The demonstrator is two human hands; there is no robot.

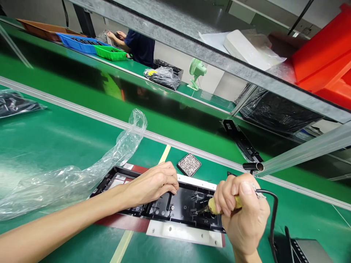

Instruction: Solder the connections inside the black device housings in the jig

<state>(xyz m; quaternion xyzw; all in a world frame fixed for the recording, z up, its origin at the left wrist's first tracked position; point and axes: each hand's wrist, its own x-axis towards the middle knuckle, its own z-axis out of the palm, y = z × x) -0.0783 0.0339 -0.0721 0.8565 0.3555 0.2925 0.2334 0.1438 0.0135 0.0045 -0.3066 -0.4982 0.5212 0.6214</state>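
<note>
A long black plastic housing lies open side up on a dark red board with white strips. My left hand reaches over its middle, fingers bent and pressed together inside the far wall; whatever they pinch is hidden. My right hand is wrapped around the yellow handle of a corded soldering iron. Its metal tip points down and left into the right part of the housing; whether it touches is unclear. Beyond the housing stands a small square black dish filled with tiny speckled pieces.
A clear plastic bag stretches across the left. A metal rail separates my bench from a green belt, where a black part lies. Overhead runs a grey shelf with a red bin. A co-worker works beyond.
</note>
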